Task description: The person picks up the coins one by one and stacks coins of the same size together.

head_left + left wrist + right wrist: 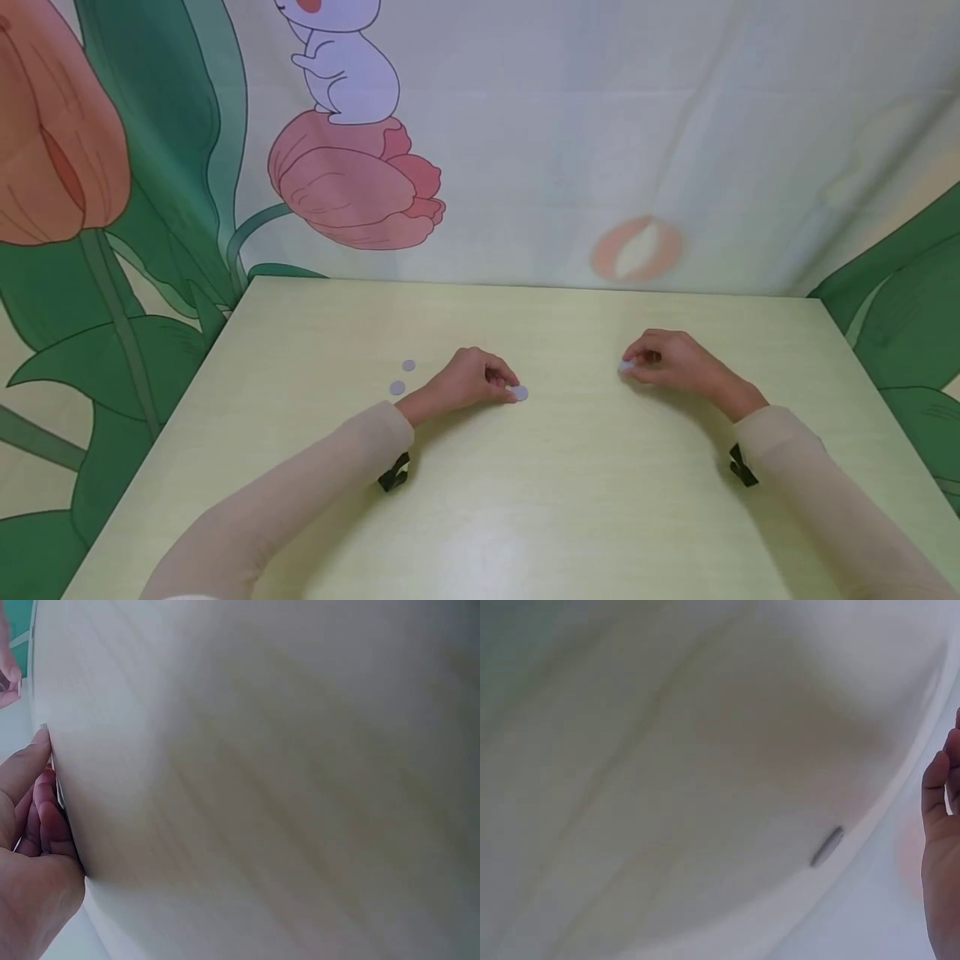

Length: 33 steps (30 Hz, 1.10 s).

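Observation:
In the head view my left hand [476, 379] rests low over the table and pinches a small white disc [520, 392] between thumb and fingertips. In the left wrist view a thin edge of that disc [44, 727] shows at the fingertip. Across from it, my right hand [675, 362] pinches another small white disc [626, 366] at its fingertips. The right wrist view shows a disc [827, 846] lying on the tabletop beside the right hand [943, 847], whose fingertips are partly cut off there.
Two more white discs, a farther one [408, 365] and a nearer one [397, 387], lie on the pale wooden table [480, 483] left of the left hand. Behind the table's far edge hangs a curtain [525, 150] printed with flowers and a white animal.

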Each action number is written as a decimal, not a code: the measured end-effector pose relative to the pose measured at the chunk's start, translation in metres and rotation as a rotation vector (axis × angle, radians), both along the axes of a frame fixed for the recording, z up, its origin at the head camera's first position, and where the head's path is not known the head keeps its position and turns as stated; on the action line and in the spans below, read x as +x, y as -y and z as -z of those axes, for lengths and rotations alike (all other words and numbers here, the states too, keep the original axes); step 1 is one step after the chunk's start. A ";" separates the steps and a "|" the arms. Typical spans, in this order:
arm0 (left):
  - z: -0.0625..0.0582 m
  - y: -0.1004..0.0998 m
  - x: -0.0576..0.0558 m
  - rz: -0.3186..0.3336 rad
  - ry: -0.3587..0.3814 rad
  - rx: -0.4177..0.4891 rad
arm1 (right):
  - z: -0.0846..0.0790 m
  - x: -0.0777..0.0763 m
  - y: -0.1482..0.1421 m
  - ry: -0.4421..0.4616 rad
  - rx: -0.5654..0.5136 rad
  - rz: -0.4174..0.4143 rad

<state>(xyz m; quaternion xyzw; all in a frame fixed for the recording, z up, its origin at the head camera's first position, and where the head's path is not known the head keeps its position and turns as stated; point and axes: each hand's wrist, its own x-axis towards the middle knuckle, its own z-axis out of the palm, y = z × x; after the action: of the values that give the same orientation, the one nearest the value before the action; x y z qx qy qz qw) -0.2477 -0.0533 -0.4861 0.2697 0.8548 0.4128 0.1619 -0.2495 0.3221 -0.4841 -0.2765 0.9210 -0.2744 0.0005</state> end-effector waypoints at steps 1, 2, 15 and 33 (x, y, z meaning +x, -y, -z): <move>0.000 0.000 0.000 0.002 0.002 -0.001 | -0.001 0.001 0.002 0.005 0.007 -0.005; 0.000 0.000 0.000 0.003 0.003 -0.001 | -0.001 0.002 0.005 0.003 0.016 -0.011; -0.001 -0.003 -0.003 0.000 0.002 -0.028 | -0.005 0.009 0.038 -0.079 0.051 -0.133; -0.001 -0.002 0.000 -0.003 -0.008 -0.037 | -0.004 0.014 0.071 -0.109 0.056 -0.253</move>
<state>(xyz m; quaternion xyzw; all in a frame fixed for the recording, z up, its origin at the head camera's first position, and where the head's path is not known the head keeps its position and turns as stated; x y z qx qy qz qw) -0.2481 -0.0514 -0.4855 0.2671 0.8633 0.3961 0.1630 -0.2353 0.2507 -0.4799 -0.4049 0.8847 -0.2308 -0.0072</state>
